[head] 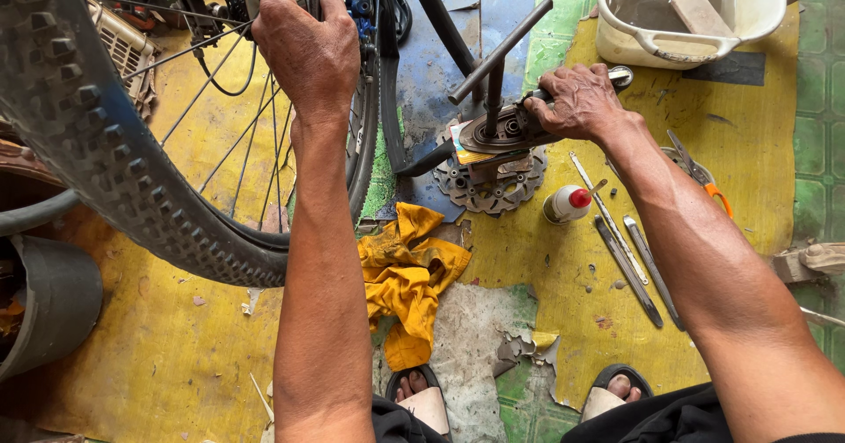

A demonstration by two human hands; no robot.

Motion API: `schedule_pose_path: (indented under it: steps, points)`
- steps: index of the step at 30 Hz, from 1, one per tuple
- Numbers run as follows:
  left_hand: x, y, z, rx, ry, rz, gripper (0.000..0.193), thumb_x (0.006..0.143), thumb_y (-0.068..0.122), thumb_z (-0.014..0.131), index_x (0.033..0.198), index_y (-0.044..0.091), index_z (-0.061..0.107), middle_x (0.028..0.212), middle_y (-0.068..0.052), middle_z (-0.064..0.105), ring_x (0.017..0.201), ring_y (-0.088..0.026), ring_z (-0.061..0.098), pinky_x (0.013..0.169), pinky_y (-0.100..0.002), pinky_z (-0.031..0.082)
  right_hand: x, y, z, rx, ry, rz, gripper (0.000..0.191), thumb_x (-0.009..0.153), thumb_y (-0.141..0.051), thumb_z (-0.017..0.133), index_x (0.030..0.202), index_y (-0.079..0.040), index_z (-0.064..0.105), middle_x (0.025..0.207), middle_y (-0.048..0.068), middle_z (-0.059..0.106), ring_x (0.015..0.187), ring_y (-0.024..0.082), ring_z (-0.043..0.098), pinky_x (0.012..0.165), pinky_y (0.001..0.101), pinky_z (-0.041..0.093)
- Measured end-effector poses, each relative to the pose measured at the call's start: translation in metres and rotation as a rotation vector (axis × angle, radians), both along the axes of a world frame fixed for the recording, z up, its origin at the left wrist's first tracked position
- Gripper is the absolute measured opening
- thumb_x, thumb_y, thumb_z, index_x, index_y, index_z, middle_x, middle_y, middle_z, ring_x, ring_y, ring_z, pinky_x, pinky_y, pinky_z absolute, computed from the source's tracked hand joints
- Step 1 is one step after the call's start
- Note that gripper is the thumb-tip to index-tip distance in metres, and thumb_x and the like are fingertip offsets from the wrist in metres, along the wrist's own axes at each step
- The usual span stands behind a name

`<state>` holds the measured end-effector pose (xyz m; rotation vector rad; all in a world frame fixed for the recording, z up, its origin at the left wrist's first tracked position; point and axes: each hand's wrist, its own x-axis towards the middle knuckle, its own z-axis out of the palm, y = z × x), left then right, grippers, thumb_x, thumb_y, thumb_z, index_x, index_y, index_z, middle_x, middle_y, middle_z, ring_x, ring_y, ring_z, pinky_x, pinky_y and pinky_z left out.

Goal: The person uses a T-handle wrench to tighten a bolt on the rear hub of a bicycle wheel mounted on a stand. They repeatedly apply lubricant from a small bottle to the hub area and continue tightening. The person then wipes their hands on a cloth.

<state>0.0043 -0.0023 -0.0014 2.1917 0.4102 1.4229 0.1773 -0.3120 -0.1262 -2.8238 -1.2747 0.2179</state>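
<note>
My left hand (304, 42) grips the rim and tyre of a bicycle wheel (106, 143) with a knobby black tyre and thin spokes, at the upper left. My right hand (576, 99) is closed on the handle of a metal tool (616, 77) that lies over a dark stand part (502, 130) on the floor. A toothed brake disc (493, 192) lies flat under that stand. A black T-shaped bar (497, 55) rises from the stand next to my right hand.
A crumpled yellow rag (409, 276) lies between my arms. A small white bottle with a red cap (568, 203), several flat metal levers (629, 262) and orange-handled pliers (704, 179) lie at right. A white tub (687, 11) stands at top right, a dark bucket (44, 311) at left. My sandalled feet (422, 399) are below.
</note>
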Motion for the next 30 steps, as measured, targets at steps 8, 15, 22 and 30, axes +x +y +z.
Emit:
schedule_pose_path:
  steps: [8, 15, 22, 30]
  points:
    - [-0.0005, -0.0006, 0.0007, -0.02, 0.021, 0.001, 0.029, 0.097, 0.009, 0.078, 0.121, 0.005, 0.064, 0.113, -0.011, 0.078, 0.106, -0.027, 0.079, 0.1, -0.04, 0.063, -0.0015, 0.0008, 0.0027, 0.007, 0.001, 0.001, 0.055, 0.101, -0.054, 0.046, 0.124, -0.01, 0.068, 0.115, 0.019, 0.069, 0.113, 0.032, 0.06, 0.106, 0.0514, 0.032]
    - [-0.0013, -0.0017, 0.0029, -0.031, 0.025, 0.003, 0.027, 0.096, 0.008, 0.077, 0.12, 0.004, 0.063, 0.112, -0.011, 0.077, 0.105, -0.026, 0.079, 0.099, -0.041, 0.063, -0.0021, 0.0012, 0.0036, 0.015, -0.001, 0.0, 0.054, 0.101, -0.054, 0.046, 0.123, -0.01, 0.069, 0.114, 0.019, 0.069, 0.113, 0.032, 0.06, 0.105, 0.0509, 0.033]
    - [-0.0014, -0.0022, 0.0028, -0.01, 0.014, -0.006, 0.028, 0.096, 0.008, 0.077, 0.12, 0.005, 0.063, 0.113, -0.011, 0.077, 0.106, -0.027, 0.079, 0.099, -0.041, 0.063, -0.0015, 0.0021, 0.0041, -0.013, 0.016, -0.012, 0.054, 0.101, -0.054, 0.046, 0.123, -0.01, 0.068, 0.112, 0.018, 0.069, 0.11, 0.031, 0.06, 0.103, 0.0505, 0.033]
    - [-0.0021, -0.0046, 0.0058, -0.042, 0.016, -0.004, 0.025, 0.096, 0.008, 0.077, 0.116, 0.006, 0.064, 0.11, -0.009, 0.078, 0.102, -0.024, 0.081, 0.096, -0.04, 0.065, -0.0018, 0.0012, 0.0033, -0.012, -0.007, -0.002, 0.055, 0.102, -0.055, 0.045, 0.122, -0.009, 0.068, 0.109, 0.019, 0.069, 0.108, 0.031, 0.06, 0.102, 0.0493, 0.034]
